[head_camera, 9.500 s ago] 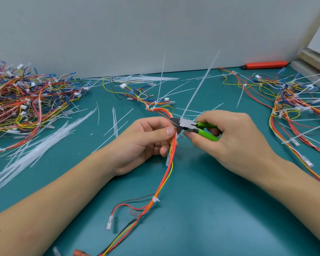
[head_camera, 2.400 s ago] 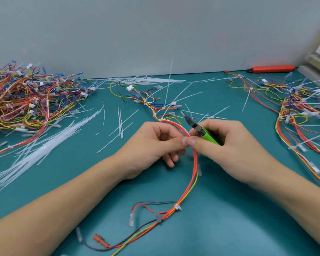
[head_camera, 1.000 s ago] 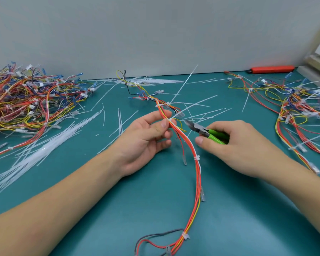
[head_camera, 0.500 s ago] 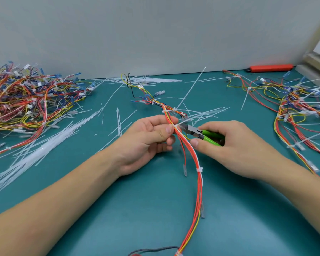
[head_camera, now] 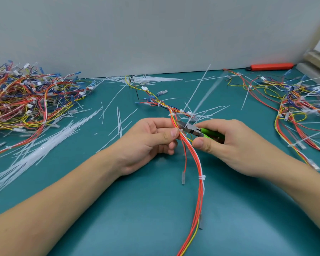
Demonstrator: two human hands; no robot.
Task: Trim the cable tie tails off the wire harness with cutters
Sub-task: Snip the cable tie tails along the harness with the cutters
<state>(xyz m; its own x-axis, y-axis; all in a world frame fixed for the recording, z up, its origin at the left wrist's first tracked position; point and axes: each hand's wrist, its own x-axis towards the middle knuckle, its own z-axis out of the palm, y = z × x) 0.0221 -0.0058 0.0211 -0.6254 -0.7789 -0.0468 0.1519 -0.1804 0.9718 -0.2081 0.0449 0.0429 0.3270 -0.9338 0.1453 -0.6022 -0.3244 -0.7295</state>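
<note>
A wire harness (head_camera: 197, 163) of red, orange and yellow wires runs from the table's middle toward me. My left hand (head_camera: 150, 141) pinches the bundle between thumb and fingers. My right hand (head_camera: 227, 143) grips green-handled cutters (head_camera: 194, 129), whose jaws sit at a cable tie right beside my left thumb. A long white tie tail (head_camera: 198, 93) rises from that spot up and to the right, and a second, blurred tail (head_camera: 208, 93) shows beside it. A trimmed white tie (head_camera: 201, 177) wraps the bundle lower down.
A big tangle of harnesses (head_camera: 26, 100) lies at the left, another pile of harnesses (head_camera: 299, 108) with long tails at the right. Cut white tie tails (head_camera: 41, 150) litter the green mat. An orange tool (head_camera: 272, 66) lies by the back wall.
The harness has been pulled toward me through my left hand. The cutters moved left and now sit at a tie further along the bundle, right by my left thumb.
</note>
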